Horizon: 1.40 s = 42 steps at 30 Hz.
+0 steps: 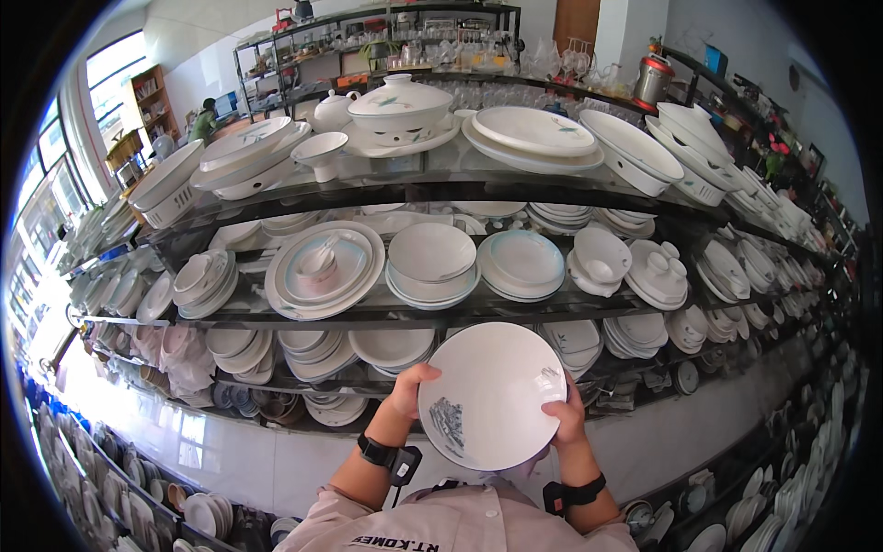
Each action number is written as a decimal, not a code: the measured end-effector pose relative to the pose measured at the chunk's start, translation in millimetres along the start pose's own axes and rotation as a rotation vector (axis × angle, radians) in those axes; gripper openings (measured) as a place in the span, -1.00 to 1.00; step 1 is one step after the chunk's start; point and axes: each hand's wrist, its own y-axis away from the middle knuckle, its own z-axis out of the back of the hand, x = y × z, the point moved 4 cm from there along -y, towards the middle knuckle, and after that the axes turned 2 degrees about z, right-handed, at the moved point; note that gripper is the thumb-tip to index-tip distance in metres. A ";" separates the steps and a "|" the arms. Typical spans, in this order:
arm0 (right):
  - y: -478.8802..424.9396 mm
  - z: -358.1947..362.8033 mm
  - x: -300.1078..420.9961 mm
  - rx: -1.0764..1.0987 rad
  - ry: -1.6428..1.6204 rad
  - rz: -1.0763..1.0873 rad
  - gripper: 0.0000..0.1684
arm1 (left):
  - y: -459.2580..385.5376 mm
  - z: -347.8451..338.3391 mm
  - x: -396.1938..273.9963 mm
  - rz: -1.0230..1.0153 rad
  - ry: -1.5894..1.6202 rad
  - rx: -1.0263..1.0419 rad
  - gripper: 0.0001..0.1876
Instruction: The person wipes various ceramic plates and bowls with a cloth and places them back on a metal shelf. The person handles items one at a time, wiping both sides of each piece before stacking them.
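Note:
A large white ceramic bowl (500, 393) with a grey landscape drawing on its left side and a small grey mark at the upper right is held up in front of my chest. My left hand (412, 390) grips its left rim, the thumb over the edge. On the right rim, my right hand (569, 414) has its thumb inside and its fingers behind. Just beyond the bowl, on the middle shelf, a deep white bowl (432, 252) rests on stacked plates. Left of that stand layered plates (283, 293) bearing small pink bowls and a spoon.
A black-framed shelf (386, 319) carries stacked dishes on several levels. Lidded tureens (400, 103) and oval dishes stand on top. More dish racks curve along both sides and behind me. A person (203, 123) in green is at a desk far left. Glassware (448, 52) fills the back shelves.

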 end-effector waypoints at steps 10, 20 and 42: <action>-4.4 -28.0 6.4 -0.240 -0.126 0.133 -0.08 | -9.7 -24.6 43.7 -0.435 -0.266 0.016 0.19; -3.0 -8.8 9.0 0.040 -0.242 -0.005 -0.03 | 10.3 12.1 19.4 -0.102 -0.115 0.004 -0.14; 10.6 -30.7 9.3 -0.106 -0.124 0.110 -0.11 | 8.6 -11.9 27.8 -0.240 -0.162 -0.015 -0.16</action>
